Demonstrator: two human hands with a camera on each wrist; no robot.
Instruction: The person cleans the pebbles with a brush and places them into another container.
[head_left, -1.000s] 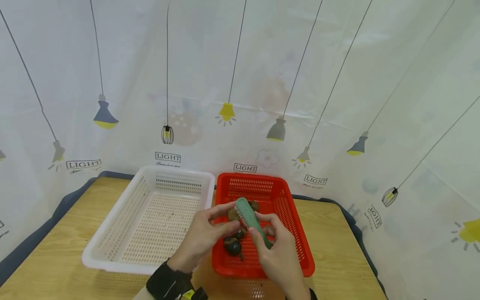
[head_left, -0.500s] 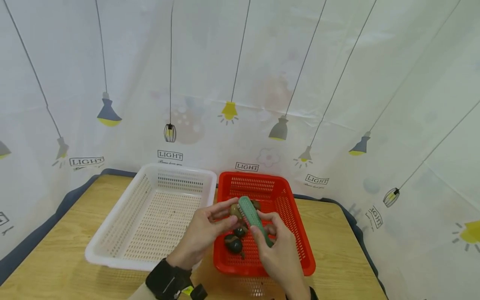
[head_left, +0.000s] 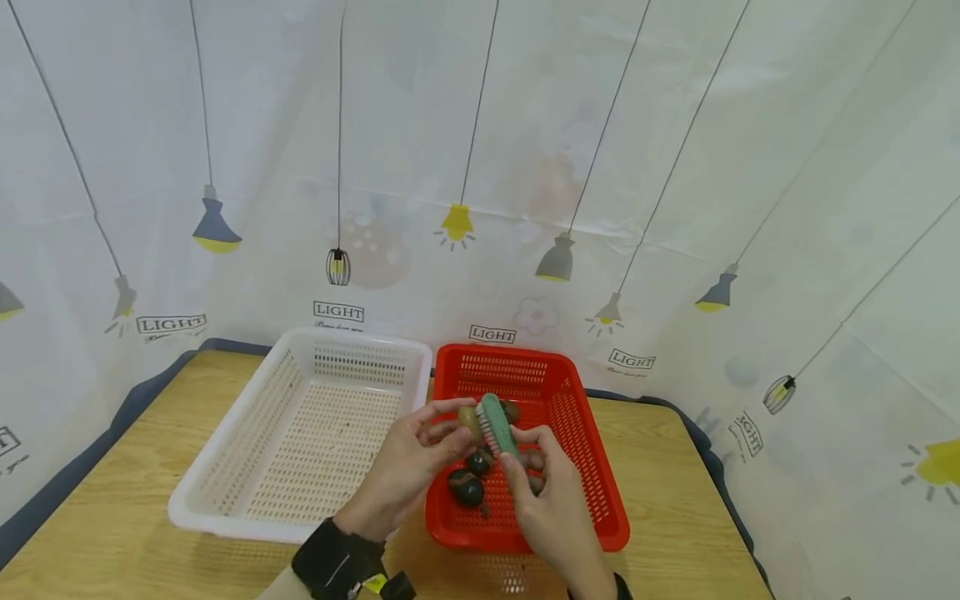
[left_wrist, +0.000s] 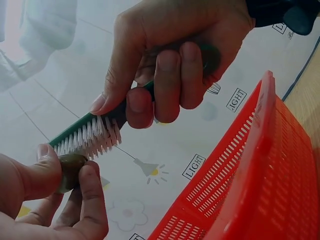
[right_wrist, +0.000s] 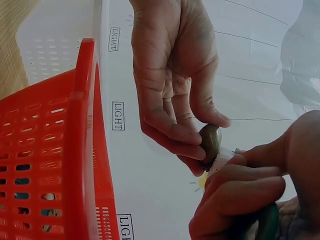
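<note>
Between the thumb and fingers of my left hand [head_left: 408, 462] is a smooth olive-brown stone [left_wrist: 71, 171], pinched above the red basket [head_left: 525, 533]. My right hand [head_left: 558, 508] grips a green scrub brush [head_left: 497, 425] by its handle. In the left wrist view, its white bristles [left_wrist: 87, 137] touch the top of the stone. The right wrist view shows the stone's rounded side, while the fingers cover most of the brush. Below the hands, several stones lie in the red basket, among them a dark one [head_left: 467, 488] with a brownish band; the hands partly hide others.
To the left of the red basket stands a white perforated basket [head_left: 300, 517], with small dark specks on its floor. Both baskets are on a wooden table [head_left: 667, 500]. A light curtain [head_left: 420, 125] printed with lamps hangs behind the table.
The brush has tilted more upright, showing more of its bristles, and shifted along the stone. My right hand has turned slightly with it; the left hand keeps its pinch, nearly in place.
</note>
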